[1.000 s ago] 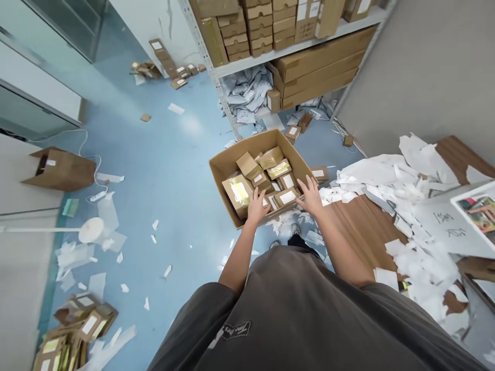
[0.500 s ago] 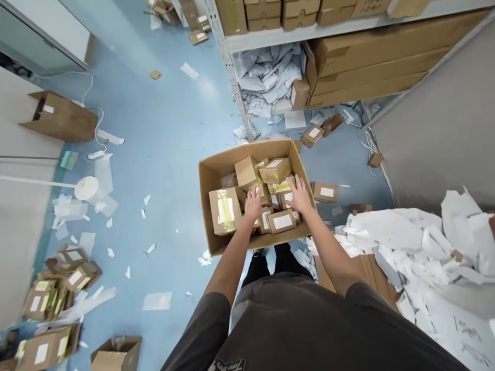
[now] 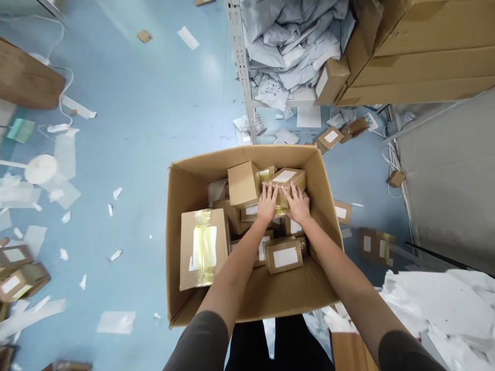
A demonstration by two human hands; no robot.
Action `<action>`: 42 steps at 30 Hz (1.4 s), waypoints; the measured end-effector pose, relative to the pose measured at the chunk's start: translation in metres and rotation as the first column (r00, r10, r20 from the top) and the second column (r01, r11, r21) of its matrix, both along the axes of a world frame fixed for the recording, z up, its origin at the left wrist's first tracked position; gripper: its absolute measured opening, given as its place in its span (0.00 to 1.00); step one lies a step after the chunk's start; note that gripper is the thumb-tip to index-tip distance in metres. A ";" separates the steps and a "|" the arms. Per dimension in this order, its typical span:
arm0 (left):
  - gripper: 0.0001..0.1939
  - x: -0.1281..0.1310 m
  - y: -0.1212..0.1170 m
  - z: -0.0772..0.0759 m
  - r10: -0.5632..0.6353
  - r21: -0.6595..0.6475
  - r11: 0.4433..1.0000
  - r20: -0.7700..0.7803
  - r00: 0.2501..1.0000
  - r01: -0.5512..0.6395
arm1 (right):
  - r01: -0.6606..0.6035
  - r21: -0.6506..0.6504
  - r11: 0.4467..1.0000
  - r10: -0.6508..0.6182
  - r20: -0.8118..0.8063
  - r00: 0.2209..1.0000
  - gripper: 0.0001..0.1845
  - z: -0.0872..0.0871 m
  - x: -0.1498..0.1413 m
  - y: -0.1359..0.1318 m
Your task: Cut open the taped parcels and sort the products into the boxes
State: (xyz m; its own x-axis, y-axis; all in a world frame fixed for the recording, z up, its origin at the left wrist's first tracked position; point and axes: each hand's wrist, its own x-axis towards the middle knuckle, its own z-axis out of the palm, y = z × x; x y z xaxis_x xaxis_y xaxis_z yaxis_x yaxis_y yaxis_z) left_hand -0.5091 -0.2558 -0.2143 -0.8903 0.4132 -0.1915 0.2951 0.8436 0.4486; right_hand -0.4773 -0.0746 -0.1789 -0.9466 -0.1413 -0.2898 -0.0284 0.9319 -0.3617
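Observation:
A large open cardboard carton (image 3: 251,301) stands in front of me with several small taped boxes inside. My left hand (image 3: 267,203) reaches into it, fingers stretched out against the near left side of a small labelled box (image 3: 297,178). Beside it, my right hand (image 3: 297,203) lies with fingers spread on the same box's near side. Left of that is a plain brown box (image 3: 243,185). A bigger box (image 3: 187,247) with yellowish tape fills the carton's left side, and another labelled box (image 3: 273,260) rests near my forearms. Fingertips are partly hard to make out.
A metal shelf post (image 3: 243,72) rises beyond the carton, by grey mailing bags (image 3: 294,46) and long cardboard boxes (image 3: 425,67). Paper scraps (image 3: 116,322) litter the blue floor. White crumpled wrapping (image 3: 436,304) lies at right, near a grey wall (image 3: 452,180).
My view has come closer to the carton. Both hands have moved farther into it and closer together, onto the labelled box at the far right.

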 end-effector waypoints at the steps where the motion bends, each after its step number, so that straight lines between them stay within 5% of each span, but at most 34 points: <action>1: 0.50 -0.003 0.004 -0.006 0.021 -0.006 1.000 -0.017 1.000 -0.021 | 0.011 0.015 1.000 -0.011 -0.020 1.000 0.70 -0.007 -0.002 -0.001; 5: 0.45 -0.009 0.009 -0.013 0.059 0.022 0.998 -0.066 0.996 -0.058 | 0.008 0.008 1.000 -0.007 -0.119 0.993 0.67 -0.021 -0.008 0.003; 9: 0.50 -0.003 -0.002 0.012 0.003 0.064 0.998 -0.099 0.995 0.003 | -0.008 -0.035 0.999 0.003 -0.140 0.990 0.64 -0.001 0.003 0.008; 18: 0.54 0.051 -0.053 0.132 -0.020 0.132 0.990 -0.206 0.978 0.048 | -0.070 -0.099 0.993 0.034 -0.325 0.945 0.62 0.105 0.060 -0.023; 25: 0.55 0.105 -0.110 0.237 -0.029 0.132 0.988 -0.369 0.929 0.084 | -0.078 -0.112 0.991 0.023 -0.424 0.905 0.63 0.212 0.113 -0.072; 30: 0.58 0.142 -0.134 0.283 -0.070 0.144 0.978 -0.465 0.882 0.154 | 0.033 -0.119 0.992 -0.089 -0.506 0.858 0.61 0.262 0.173 -0.101; 36: 0.57 0.195 -0.116 0.317 -0.261 0.109 0.923 -0.527 0.809 0.368 | 0.242 -0.149 0.959 -0.283 -0.578 0.765 0.62 0.278 0.268 -0.099; 42: 0.50 0.265 -0.056 0.337 -0.529 0.049 0.778 -0.487 0.695 0.627 | 0.491 -0.193 0.850 -0.503 -0.575 0.645 0.55 0.285 0.390 -0.079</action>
